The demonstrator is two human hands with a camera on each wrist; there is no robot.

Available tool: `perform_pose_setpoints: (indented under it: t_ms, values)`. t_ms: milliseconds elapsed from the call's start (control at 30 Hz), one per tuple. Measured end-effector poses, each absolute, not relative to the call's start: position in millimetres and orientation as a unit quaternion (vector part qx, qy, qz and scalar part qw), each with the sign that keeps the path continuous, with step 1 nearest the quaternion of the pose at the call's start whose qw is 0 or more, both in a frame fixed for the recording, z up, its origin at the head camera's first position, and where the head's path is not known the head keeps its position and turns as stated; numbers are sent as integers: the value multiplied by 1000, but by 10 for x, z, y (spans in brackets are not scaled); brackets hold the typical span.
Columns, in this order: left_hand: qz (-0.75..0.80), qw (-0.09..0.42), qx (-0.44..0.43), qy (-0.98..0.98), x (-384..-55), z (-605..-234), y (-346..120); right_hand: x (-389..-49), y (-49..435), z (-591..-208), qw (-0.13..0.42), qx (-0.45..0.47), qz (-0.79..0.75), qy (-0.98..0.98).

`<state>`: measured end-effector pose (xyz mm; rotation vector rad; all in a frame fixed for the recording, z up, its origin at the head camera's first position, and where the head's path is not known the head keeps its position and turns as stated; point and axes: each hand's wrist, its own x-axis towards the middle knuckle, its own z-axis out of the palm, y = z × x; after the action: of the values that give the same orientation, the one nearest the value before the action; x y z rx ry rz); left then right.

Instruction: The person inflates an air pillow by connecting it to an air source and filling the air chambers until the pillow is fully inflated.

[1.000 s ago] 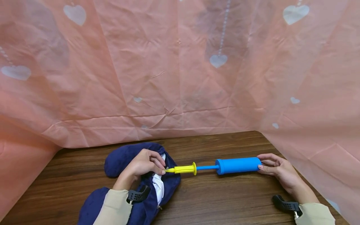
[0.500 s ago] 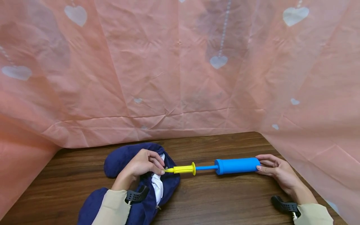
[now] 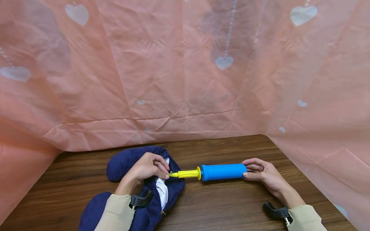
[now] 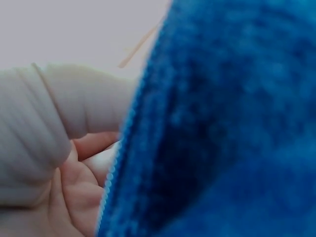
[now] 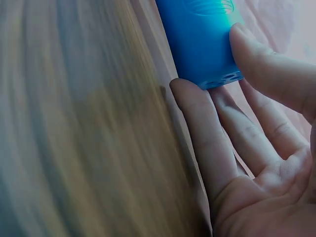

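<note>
A hand pump lies level over the table in the head view, with a blue barrel (image 3: 222, 172) and a yellow handle-and-nozzle end (image 3: 188, 174). My left hand (image 3: 150, 166) pinches the nozzle tip between thumb and fingers, at the unzipped opening of a navy U-shaped neck pillow (image 3: 124, 163). White inner material (image 3: 162, 192) shows through that opening. At the barrel's far end, my right hand (image 3: 263, 175) grips the rim with thumb and fingertips. The barrel sits right against the yellow flange, hiding the blue rod. In the left wrist view, navy fabric (image 4: 237, 98) covers the fingertips.
Beneath everything is a dark wood-grain table (image 3: 225, 205). A pink curtain (image 3: 185, 80) with pale hearts hangs round its back and sides. The pillow's zipper pull (image 3: 163, 212) dangles near its front edge. Each wrist carries a black camera mount (image 3: 276, 211).
My right hand has pushed the blue barrel leftward, so the exposed rod has slid in and the barrel meets the yellow flange. My left hand and the pillow have stayed put.
</note>
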<state>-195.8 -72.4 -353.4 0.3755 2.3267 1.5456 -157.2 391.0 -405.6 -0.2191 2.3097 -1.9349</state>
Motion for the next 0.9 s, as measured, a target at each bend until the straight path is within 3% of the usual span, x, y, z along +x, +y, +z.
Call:
perform_pose_setpoints:
  t_ms: [367, 900]
  values:
    - [547, 163, 126, 811, -1961, -3544, -717, -1582, 3933, -4068, 68, -92, -654, 747]
    - [552, 165, 119, 809, -1953, -3548, -723, -1471, 4761, -4122, 42, -92, -674, 731]
